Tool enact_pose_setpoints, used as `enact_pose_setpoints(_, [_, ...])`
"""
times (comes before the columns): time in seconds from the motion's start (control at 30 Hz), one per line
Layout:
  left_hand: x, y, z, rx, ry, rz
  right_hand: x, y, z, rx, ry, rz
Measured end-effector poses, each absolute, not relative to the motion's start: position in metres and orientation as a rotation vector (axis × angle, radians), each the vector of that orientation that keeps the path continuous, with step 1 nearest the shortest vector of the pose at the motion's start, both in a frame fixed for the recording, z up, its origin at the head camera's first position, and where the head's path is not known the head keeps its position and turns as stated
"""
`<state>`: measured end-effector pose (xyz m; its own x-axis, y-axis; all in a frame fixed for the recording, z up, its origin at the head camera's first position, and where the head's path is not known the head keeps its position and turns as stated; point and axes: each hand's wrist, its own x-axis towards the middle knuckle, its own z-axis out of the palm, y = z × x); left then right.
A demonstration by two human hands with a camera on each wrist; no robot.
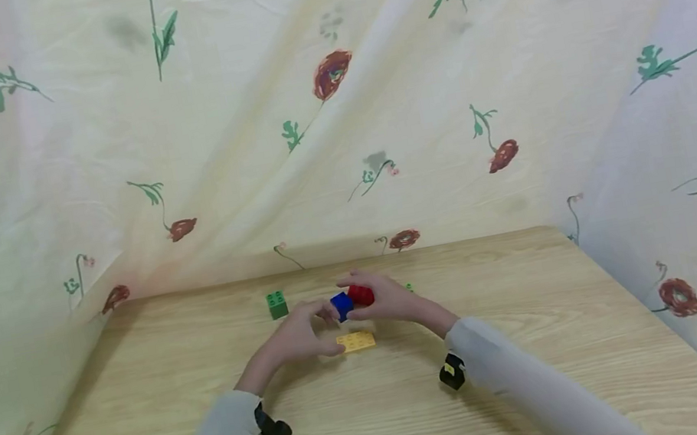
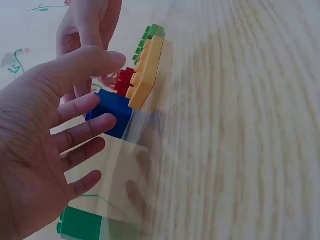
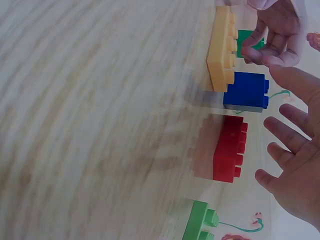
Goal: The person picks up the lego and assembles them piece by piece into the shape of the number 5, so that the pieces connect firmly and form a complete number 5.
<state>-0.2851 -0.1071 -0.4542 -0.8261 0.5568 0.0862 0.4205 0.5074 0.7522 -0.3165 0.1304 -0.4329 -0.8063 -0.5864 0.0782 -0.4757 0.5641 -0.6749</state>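
Observation:
Both hands hover around a blue toy brick [image 1: 342, 306] at the middle of the table, one on each side. My left hand [image 1: 302, 332] has its fingers spread and holds nothing; in the left wrist view its fingertips overlap the blue brick [image 2: 114, 107]. Over the red brick [image 1: 361, 295] reaches my right hand [image 1: 385, 299], fingers apart and slightly bent, with nothing in its grasp. In the right wrist view the red brick [image 3: 230, 150] lies beside the blue one, below the palm. A flat yellow brick [image 1: 356, 341] lies nearer, by the left thumb.
A dark green brick [image 1: 277, 305] stands to the left on the wooden table [image 1: 383, 413]. Past the right hand, a light green brick [image 3: 196, 222] is mostly hidden in the head view. Flowered cloth [image 1: 232, 113] hangs behind and along both sides of the table.

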Motion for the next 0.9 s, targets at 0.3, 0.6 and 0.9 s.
enact_pose_setpoints(0.3, [-0.282, -0.103, -0.454, 0.83, 2.628, 1.103, -0.319, 0.125, -0.435, -0.903, 2.678, -1.06])
enact_pose_setpoints(0.6, [-0.282, -0.099, -0.455, 0.82, 2.683, 1.004, -0.319, 0.118, -0.437, -0.92, 2.687, -1.039])
enact_pose_setpoints(0.9, [-0.283, -0.098, -0.454, 0.838, 2.719, 0.939, -0.321, 0.114, -0.439, -0.856, 2.702, -1.056])
